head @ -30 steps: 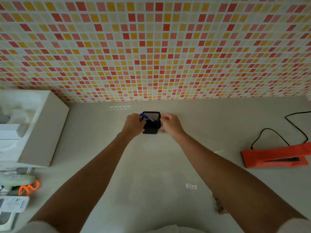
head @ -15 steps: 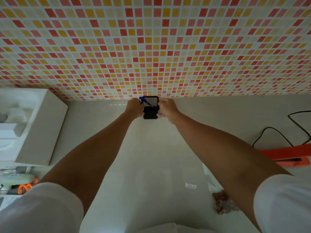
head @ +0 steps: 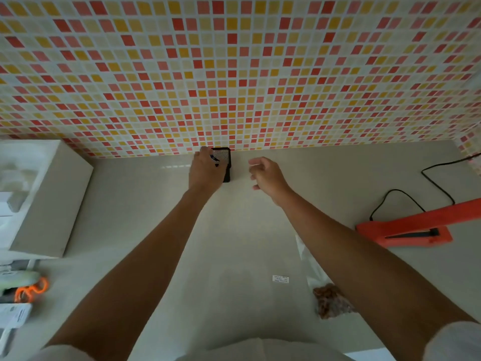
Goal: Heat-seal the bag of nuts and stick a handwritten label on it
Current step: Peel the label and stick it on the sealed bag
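The only view comes from a wide-angle camera worn on the head, close above the near edge of the pale counter point(head: 135, 209), facing forward and down — the tiled wall point(head: 234, 74) fills the frame's upper half, seemingly bowed by the lens.

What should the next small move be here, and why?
Probably the left hand lets the pen drop into the black mesh holder: it grips the pen at the holder's mouth, the right hand is open, and the label lies on the counter.
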Available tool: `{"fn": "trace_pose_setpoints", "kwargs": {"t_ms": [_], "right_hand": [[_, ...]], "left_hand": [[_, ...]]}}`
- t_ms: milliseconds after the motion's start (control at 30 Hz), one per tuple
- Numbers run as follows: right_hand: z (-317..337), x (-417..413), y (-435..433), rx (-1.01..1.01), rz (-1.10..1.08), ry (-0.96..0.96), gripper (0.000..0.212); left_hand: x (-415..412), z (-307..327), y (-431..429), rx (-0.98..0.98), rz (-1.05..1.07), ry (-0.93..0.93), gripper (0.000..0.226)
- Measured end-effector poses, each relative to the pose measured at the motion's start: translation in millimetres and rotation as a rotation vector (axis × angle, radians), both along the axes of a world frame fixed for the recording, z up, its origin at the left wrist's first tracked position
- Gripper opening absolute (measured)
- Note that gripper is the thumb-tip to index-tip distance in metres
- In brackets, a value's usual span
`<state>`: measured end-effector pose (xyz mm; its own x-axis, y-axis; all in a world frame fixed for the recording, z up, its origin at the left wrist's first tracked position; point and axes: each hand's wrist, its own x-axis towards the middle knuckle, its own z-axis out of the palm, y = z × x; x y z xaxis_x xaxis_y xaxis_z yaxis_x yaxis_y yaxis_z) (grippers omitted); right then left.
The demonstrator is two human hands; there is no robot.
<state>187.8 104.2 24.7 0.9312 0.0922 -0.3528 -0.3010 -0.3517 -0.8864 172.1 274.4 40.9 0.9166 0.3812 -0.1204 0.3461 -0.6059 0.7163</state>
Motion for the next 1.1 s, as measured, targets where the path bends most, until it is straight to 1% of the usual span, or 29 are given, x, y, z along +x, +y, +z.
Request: {"fn": "trace_pose_setpoints", "kwargs": {"t_ms": [100,233,333,400,467,533,600,733,900,1100], "right_hand": [[2,-27,-35,-0.042,-0.005,-0.049,0.021],[-4,-75,-89,-0.075,-0.059,-0.057,0.015],[-13,-113,-128,-0.105,-0.074,-0.066,0.012],[-19,-137,-150,-0.127,-0.063,-0.069,0.015],[-25,-157,-169,-0.145,-0.050,-0.074,0.022],[-33,-174,-185,-0.164,-0.038,-0.063,0.019],[-44,-187,-198,-0.172,-0.017,-0.045,0.016],[-65,-203,-210,-0.195,0.068,-0.024,0.017],[-81,-212,-210,-0.224,0.160,-0.003,0.011],[-89,-218,-209,-0.197,0.200,0.010,0.010]], "left_hand": [[-41,-7,-35,-0.049,-0.203,-0.006,0.023],[-100,-32,-84,-0.090,-0.406,0.077,0.013],[-134,-52,-113,-0.102,-0.507,0.149,0.008],[-150,-66,-130,-0.093,-0.558,0.184,0.010],[-163,-76,-144,-0.039,-0.630,0.232,0.018],[-173,-83,-155,0.051,-0.685,0.270,0.026],[-184,-91,-162,0.140,-0.684,0.284,0.031],[-205,-104,-171,0.275,-0.592,0.262,0.035],[-211,-107,-182,0.331,-0.536,0.178,0.032],[-210,-108,-188,0.388,-0.564,0.176,0.025]]}}
